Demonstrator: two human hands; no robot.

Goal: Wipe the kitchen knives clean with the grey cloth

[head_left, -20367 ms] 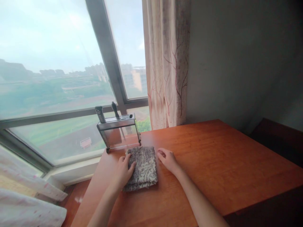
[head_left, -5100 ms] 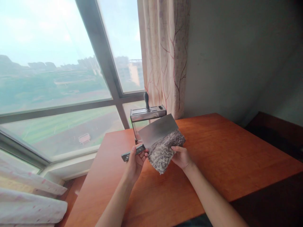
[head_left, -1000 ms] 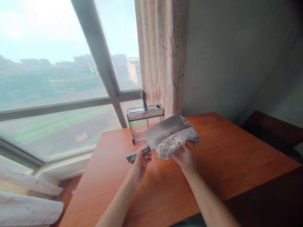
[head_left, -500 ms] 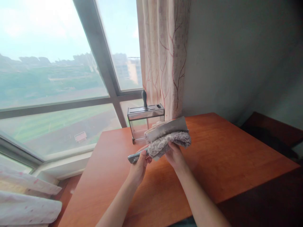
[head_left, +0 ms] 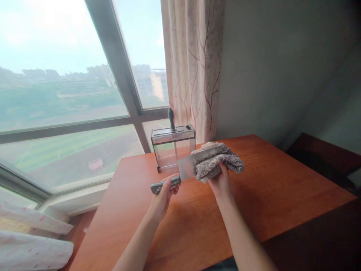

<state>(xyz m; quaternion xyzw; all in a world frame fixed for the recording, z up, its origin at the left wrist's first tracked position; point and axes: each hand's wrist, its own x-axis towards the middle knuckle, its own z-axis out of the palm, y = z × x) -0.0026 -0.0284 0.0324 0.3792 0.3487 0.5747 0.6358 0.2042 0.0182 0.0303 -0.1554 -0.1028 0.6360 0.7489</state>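
A cleaver (head_left: 187, 165) with a wide metal blade and a dark handle is held above the table. My left hand (head_left: 166, 192) is closed round its handle, thumb on top. In my right hand (head_left: 221, 180) is a bunched grey, fluffy cloth (head_left: 217, 165), folded about the outer part of the blade. The cloth hides part of the blade's lower edge and tip. Blade metal near the handle lies bare. Just behind the cleaver stands a knife block (head_left: 173, 133) with clear sides and a metal slotted top, one dark knife handle (head_left: 170, 118) sticking up from it.
The reddish-brown wooden table (head_left: 267, 188) spreads under my hands. Large windows (head_left: 70, 94) stand to the left, with a patterned curtain (head_left: 194, 67) behind the knife block. More curtain fabric (head_left: 34, 244) hangs at lower left. A grey wall (head_left: 267, 67) rises at the right.
My right hand has slid the cloth rightward along the blade toward its tip, baring metal near the handle. My left hand keeps its grip on the handle and has barely moved.
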